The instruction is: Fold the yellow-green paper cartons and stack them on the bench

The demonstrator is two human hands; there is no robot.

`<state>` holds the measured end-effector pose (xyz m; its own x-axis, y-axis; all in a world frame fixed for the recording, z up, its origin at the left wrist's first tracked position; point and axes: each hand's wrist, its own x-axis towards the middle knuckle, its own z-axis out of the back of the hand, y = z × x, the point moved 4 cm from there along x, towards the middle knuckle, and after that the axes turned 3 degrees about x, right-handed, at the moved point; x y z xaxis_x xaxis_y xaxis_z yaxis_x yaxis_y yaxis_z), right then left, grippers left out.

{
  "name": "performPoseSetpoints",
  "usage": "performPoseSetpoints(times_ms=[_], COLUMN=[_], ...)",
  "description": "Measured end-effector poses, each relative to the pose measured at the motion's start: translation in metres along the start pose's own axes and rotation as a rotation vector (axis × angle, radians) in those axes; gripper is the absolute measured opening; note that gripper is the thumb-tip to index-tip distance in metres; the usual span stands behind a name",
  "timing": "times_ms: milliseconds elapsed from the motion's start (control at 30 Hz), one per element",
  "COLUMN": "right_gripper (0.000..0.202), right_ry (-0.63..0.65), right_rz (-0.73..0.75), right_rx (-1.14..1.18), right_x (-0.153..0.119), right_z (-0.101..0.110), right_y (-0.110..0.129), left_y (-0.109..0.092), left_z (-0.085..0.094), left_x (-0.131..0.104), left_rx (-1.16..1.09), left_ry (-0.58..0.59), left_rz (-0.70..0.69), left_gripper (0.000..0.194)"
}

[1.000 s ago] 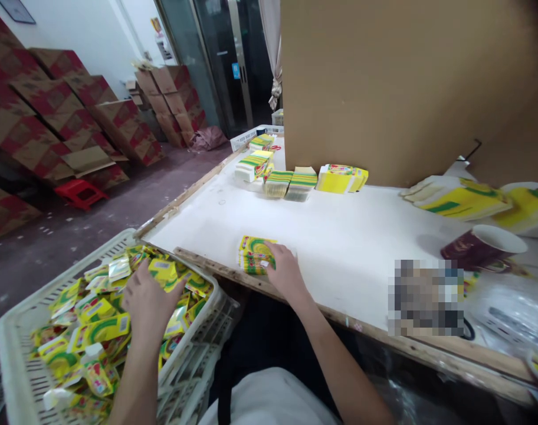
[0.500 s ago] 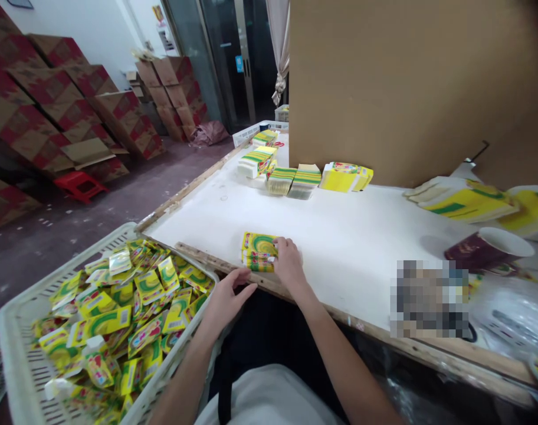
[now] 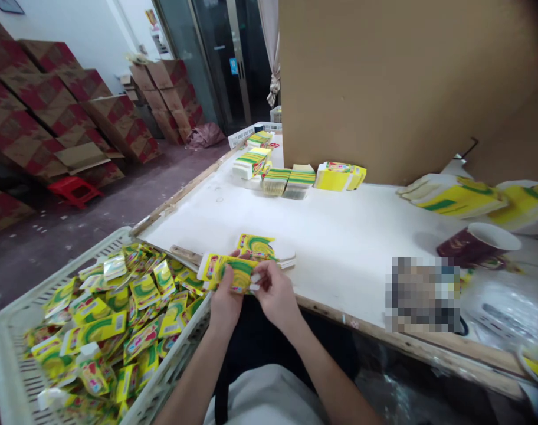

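Between my two hands, above the table's front edge, is a small yellow and green printed carton (image 3: pixel 237 273) with white flaps. My left hand (image 3: pixel 226 301) grips its left part, thumb across the front. At its right end, the fingers of my right hand (image 3: pixel 274 293) pinch the white end flaps. Just behind it on the white table lies a short stack of similar flat cartons (image 3: pixel 256 245), partly covered by the held one. To my left stands a white plastic basket (image 3: pixel 12 348) heaped with yellow and green packets (image 3: pixel 98 327).
Stacks of yellow and green cartons (image 3: pixel 275 180) line the back of the table by a tall cardboard panel (image 3: pixel 366 88). At right are a dark paper cup (image 3: pixel 463 245), a clear plastic bag (image 3: pixel 503 313) and more flat cartons (image 3: pixel 455 198). Big boxes (image 3: pixel 118 124) and a red stool (image 3: pixel 76 190) stand beyond.
One carton has come off the stack and toward me, looking opened out. My left hand, empty before, now grips it, and my right hand has moved from the stack to its end.
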<state>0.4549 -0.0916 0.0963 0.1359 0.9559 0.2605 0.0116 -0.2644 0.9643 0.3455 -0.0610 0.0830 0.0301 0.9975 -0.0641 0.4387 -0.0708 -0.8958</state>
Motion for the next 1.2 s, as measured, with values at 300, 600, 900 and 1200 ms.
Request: performPoseSetpoints(times_ms=[300, 600, 900, 1200], right_gripper=[0.042, 0.056, 0.018, 0.016], right_ry=[0.219, 0.164, -0.092, -0.209], right_rz=[-0.169, -0.223, -0.203, 0.141], right_rx=[0.669, 0.335, 0.246, -0.293], right_x=[-0.009, -0.027, -0.013, -0.014], right_z=[-0.008, -0.031, 0.008, 0.043], right_y=[0.005, -0.013, -0.019, 0.006], left_y=[-0.009, -0.005, -0.003, -0.059], left_z=[-0.002, -0.009, -0.004, 0.007], left_x=[-0.016, 0.000, -0.002, -0.015], left_rx=[0.082, -0.307, -0.001, 0.400], left_ry=[-0.071, -0.111, 0.043, -0.120], left_rz=[-0.247, 0.138, -0.043, -0.428], left_gripper=[0.045, 0.050, 0.032, 0.034])
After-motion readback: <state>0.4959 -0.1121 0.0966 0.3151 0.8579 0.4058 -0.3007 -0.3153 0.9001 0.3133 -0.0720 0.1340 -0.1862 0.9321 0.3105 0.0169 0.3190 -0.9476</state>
